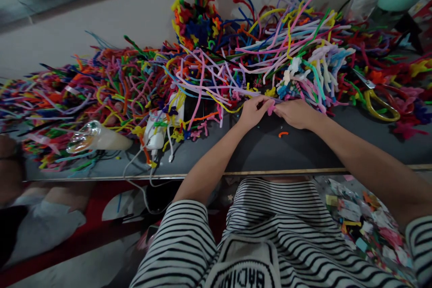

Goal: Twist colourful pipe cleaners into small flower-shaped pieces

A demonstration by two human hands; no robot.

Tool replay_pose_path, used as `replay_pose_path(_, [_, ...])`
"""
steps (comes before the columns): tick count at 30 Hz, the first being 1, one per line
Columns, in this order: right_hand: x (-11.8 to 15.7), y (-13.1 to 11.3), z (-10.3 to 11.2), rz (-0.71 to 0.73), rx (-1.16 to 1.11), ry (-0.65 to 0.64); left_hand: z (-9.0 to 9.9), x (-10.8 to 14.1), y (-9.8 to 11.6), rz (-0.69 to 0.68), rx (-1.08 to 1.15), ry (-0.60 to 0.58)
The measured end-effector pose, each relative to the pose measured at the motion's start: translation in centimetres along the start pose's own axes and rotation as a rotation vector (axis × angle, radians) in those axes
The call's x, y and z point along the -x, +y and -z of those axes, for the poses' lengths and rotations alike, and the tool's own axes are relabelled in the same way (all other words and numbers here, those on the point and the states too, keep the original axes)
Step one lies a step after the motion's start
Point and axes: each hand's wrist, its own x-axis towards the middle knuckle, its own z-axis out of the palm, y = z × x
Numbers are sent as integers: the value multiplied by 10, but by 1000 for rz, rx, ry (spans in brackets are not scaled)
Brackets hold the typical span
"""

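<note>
Both hands meet over the front of the grey table point(256, 157). My left hand point(253, 111) is closed, with thumb and fingers pinching a small pink pipe cleaner piece point(271, 108). From the other side my right hand point(297, 113) closes its fingertips on the same pink pipe cleaner; its exact shape is partly hidden by the fingers. A short orange pipe cleaner bit point(283, 134) lies on the table below the hands. Just beyond them, white and pastel pipe cleaner pieces point(320, 69) are heaped together.
Tangled pipe cleaners point(124, 76) cover most of the table. Yellow-handled scissors point(381, 107) lie at right. A white power strip point(155, 131) with cables and a tipped clear plastic cup point(101, 137) are at left. Another person's knees point(57, 202) show at lower left. Scraps point(367, 220) fill the lower right.
</note>
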Motion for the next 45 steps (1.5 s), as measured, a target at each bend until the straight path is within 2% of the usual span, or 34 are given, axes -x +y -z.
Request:
replay_pose_path(4, [-1, -1, 0, 8, 23, -2, 0, 0, -1, 6, 31, -31])
replay_pose_path(7, [-1, -2, 0, 2, -4, 9, -3, -1, -5, 18, 111, 13])
replay_pose_path(10, [-1, -5, 1, -65, -29, 58, -6, -4, -14, 84, 301, 69])
replay_pose_path(15, [-2, -13, 3, -192, 3, 69, -7, -8, -23, 211, 464, -4])
replay_pose_path(18, [-3, -16, 4, -222, 1, 59, -5, -8, -21, 205, 466, -58])
replay_pose_path(22, [-2, -16, 4, -220, -43, 134, -5, -6, -17, 155, 404, 3])
replay_pose_path(26, [1, -12, 4, -225, 23, 206, -4, -6, -15, 188, 352, 25])
replay_pose_path(34, [1, -9, 5, -128, 157, 205, -2, -6, -12, 179, 301, -15])
replay_pose_path(45, [1, -8, 2, -63, 142, 218, -3, -5, -12, 173, 280, -41])
